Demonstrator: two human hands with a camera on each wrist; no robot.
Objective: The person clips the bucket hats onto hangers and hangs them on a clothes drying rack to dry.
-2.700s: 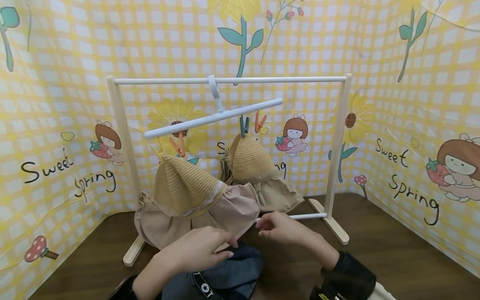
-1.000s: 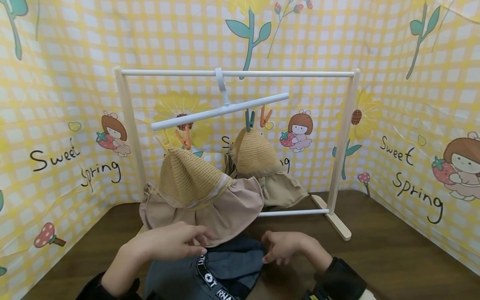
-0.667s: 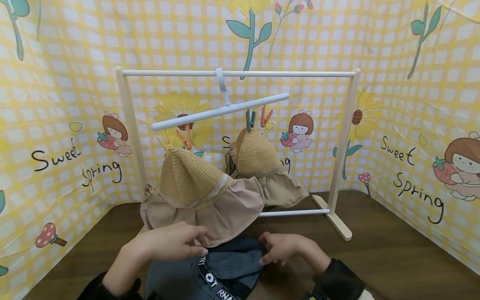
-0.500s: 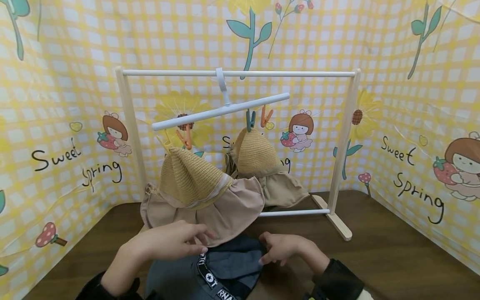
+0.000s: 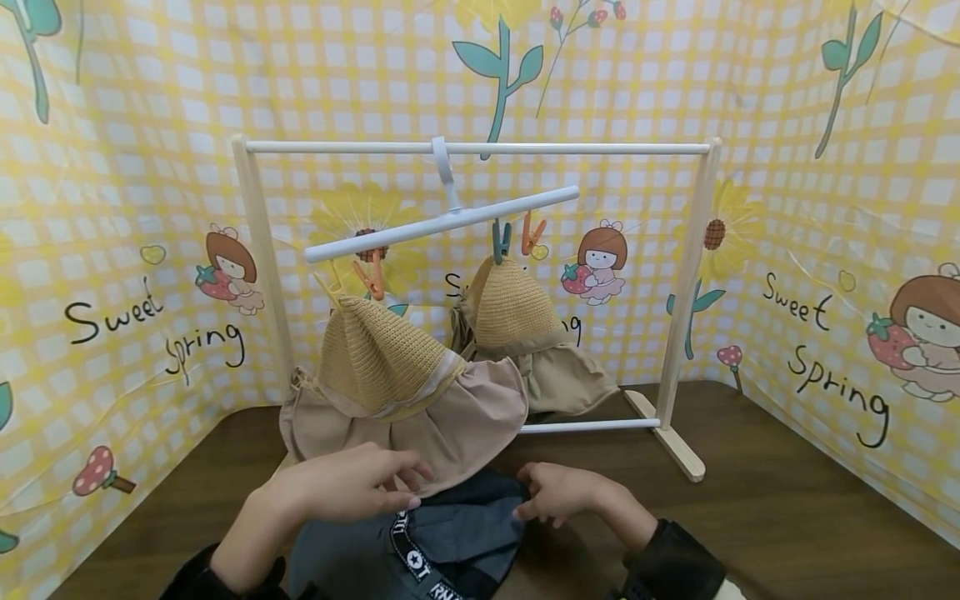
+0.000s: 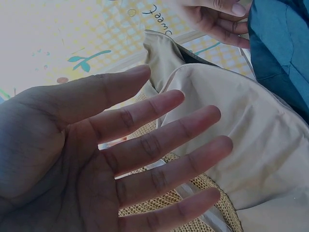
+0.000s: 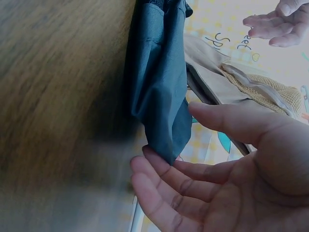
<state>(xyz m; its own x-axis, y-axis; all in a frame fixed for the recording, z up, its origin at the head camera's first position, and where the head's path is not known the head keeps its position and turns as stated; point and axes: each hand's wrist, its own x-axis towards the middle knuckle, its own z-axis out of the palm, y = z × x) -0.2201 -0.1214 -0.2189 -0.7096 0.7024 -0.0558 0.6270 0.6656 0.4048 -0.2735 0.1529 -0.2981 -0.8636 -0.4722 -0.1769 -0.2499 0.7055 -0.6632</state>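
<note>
A dark grey hat (image 5: 468, 521) with a black lettered band lies on the table at the front. My left hand (image 5: 337, 487) hovers at its upper left, fingers spread and holding nothing, as the left wrist view shows. With its thumb on top and fingers beneath, my right hand (image 5: 562, 492) lightly holds the hat's right edge; in the right wrist view the cloth sits between them. Behind, a straw hat with pinkish brim (image 5: 435, 433) hangs from a yellow clip (image 5: 327, 287). A second straw hat (image 5: 513, 304) hangs from a dark green clip (image 5: 501, 240).
The tilted white hanger (image 5: 442, 222) hooks over the top bar of a wooden rack (image 5: 686, 275). Orange clips (image 5: 532, 233) also hang from it. The rack's foot (image 5: 678, 450) stands on the brown table at right. Yellow checked cloth surrounds the table.
Since the oldest frame, my left hand has moved left and my right hand has come down onto the hat's right edge. Lately both hands barely move, and the dark hat shifts slightly left.
</note>
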